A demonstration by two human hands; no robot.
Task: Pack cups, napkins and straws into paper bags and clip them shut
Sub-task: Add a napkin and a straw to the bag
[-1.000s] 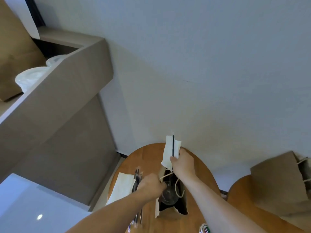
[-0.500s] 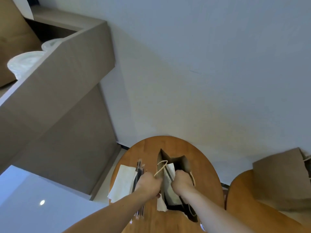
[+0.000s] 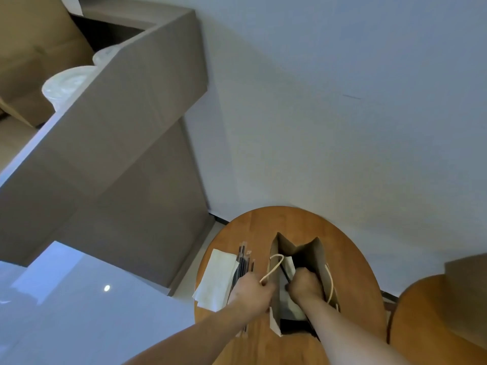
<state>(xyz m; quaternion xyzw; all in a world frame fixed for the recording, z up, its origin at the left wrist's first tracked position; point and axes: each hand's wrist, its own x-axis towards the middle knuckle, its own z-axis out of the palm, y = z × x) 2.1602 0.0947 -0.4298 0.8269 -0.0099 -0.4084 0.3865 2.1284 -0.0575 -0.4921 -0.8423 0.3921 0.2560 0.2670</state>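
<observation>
An open brown paper bag [image 3: 317, 255] stands on a round wooden table [image 3: 287, 222]. My left hand [image 3: 251, 289] grips the bag's left edge and its cord handle [image 3: 272, 267]. My right hand [image 3: 305, 285] is down inside the bag's mouth, fingers curled round a white napkin [image 3: 288, 267] and a dark straw. The cup in the bag is hidden. A stack of white napkins [image 3: 216, 279] and several wrapped dark straws [image 3: 242, 262] lie left of the bag.
A grey cabinet [image 3: 126, 133] rises at left, with white cup lids [image 3: 66, 83] and a cardboard box [image 3: 34, 48] on its shelf. A second wooden table [image 3: 434, 314] with another brown bag [image 3: 469, 270] sits at right. The wall is close behind.
My right hand has lowered the napkin and straw from above the bag down into it. My left hand kept hold of the bag's edge. The camera view tilted slightly.
</observation>
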